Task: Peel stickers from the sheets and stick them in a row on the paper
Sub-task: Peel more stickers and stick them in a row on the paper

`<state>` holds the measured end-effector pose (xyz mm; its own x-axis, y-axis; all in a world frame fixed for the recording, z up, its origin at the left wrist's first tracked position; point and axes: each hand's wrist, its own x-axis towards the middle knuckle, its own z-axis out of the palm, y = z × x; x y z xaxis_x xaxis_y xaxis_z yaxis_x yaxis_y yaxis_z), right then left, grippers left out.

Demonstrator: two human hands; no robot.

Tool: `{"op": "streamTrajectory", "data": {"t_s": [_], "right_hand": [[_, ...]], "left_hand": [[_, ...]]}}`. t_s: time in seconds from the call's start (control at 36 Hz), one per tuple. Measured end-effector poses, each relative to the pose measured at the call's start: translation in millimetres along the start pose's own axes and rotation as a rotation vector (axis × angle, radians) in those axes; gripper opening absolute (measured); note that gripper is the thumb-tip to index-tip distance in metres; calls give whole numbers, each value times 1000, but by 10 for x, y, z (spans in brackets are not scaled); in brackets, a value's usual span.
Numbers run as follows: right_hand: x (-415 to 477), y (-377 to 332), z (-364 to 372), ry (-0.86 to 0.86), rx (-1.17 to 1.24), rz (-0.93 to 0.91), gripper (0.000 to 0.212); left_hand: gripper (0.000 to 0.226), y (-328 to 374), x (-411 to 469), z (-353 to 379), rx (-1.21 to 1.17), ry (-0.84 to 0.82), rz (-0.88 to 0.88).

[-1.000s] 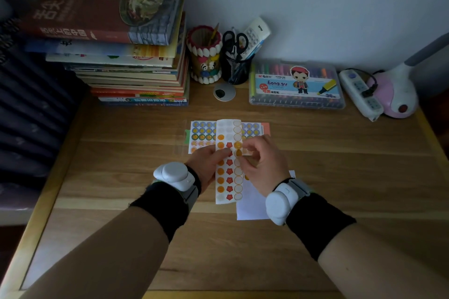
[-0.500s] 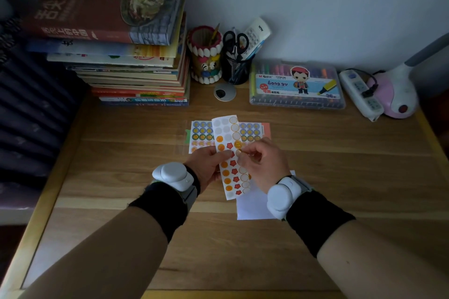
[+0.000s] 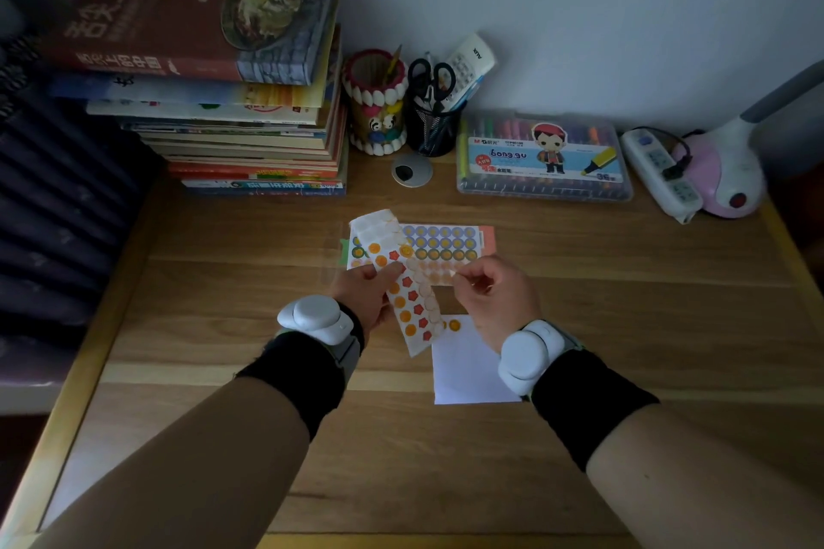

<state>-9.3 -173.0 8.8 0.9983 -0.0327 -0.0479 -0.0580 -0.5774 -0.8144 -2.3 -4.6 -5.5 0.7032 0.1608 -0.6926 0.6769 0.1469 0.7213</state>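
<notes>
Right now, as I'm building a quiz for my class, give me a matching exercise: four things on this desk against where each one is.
1 sticker strip
2 white paper
3 scissors
4 marker box

a in the black mesh cup
b flat on the desk, an orange sticker on it
c gripped by the left hand
d beside the power strip

Pairs: 1-c, 2-b, 3-a, 4-d.

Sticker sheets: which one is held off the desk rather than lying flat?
The narrow strip of orange circles and red stars, gripped by the left hand; the wider blue-ringed sheet lies flat on the desk.
</notes>
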Motion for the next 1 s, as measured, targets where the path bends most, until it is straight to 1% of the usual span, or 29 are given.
{"op": "streamTrajectory", "data": {"t_s": [0.06, 0.11, 0.28, 0.42, 0.47, 0.56, 0.69, 0.75, 0.81, 0.89, 1.0], "right_hand": [[-8, 8, -4, -7, -1, 5, 6], [-19, 19, -11, -12, -7, 12, 5], [-19, 72, -19, -11, -14, 22, 9], [-12, 72, -14, -16, -30, 8, 7], [-16, 58, -9, -17, -39, -4, 6], [-23, 35, -4, -11, -41, -11, 5], [-36, 37, -33, -9, -56, -25, 4], [-38, 44, -35, -15, -53, -28, 4], [-46, 40, -26, -29, -45, -40, 4], [-60, 10, 7, -34, -27, -81, 5], [-76, -26, 41, -44, -50, -137, 5]], "left_hand": [[12, 4, 9, -19, -32, 14, -25], [14, 0, 26, -53, 2, 38, -43], [38, 21, 13, -186, 239, 131, -108], [42, 13, -26, -153, 435, 48, -155], [43, 12, -35, -116, 469, 26, -163], [44, 54, -59, -64, 417, 14, -172], [45, 85, -44, -65, 210, 37, -198], [43, 86, -50, -44, 112, 30, -184], [37, 78, -82, 5, 54, -45, -168], [30, 100, -174, 96, 80, -186, -159], [26, 145, -244, 173, 97, -238, -147]]}}
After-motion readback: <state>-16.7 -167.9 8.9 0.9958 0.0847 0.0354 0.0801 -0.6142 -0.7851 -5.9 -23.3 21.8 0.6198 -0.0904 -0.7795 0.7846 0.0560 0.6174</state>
